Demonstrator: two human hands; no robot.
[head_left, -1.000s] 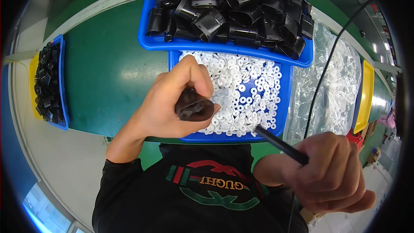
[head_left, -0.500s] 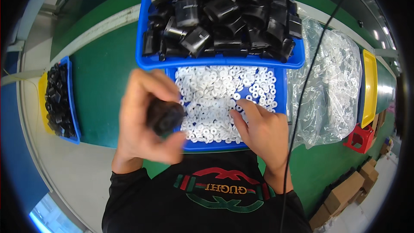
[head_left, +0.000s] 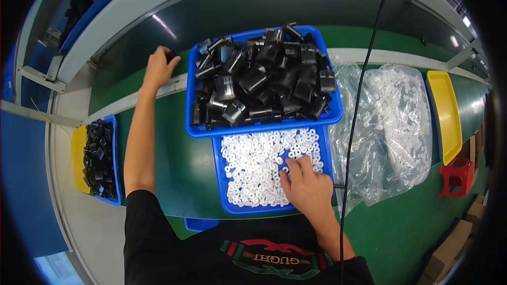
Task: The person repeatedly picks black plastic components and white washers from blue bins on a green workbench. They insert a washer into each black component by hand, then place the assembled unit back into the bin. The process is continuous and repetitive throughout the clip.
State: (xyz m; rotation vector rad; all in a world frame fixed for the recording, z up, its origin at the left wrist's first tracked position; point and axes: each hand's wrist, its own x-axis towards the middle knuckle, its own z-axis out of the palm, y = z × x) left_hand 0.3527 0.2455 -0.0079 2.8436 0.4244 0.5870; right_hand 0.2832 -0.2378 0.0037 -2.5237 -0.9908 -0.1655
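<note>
Out went the left hand point(head_left: 160, 68), arm stretched up past the pale rail point(head_left: 177, 85) to the far side of the green table point(head_left: 177, 174)! A dark piece point(head_left: 171, 54) showed at its bent fingers, mostly hidden; whether they gripped it, nobody could tell from here. Down near the body, the right hand point(head_left: 309, 187) hung over the white washers point(head_left: 253, 169), fingers curled around a dark stick point(head_left: 339, 186) whose end jutted out by the little finger. Thumb and forefinger pointed down at the washers; any pinch on one could not be made out. Those washers lay loose in the lower blue tray point(head_left: 264, 210), and just beyond, black tubes point(head_left: 259, 79) rose in a heap in the upper blue bin point(head_left: 264, 130). To the right lay a clear bag point(head_left: 406, 121) of more white bits.
</note>
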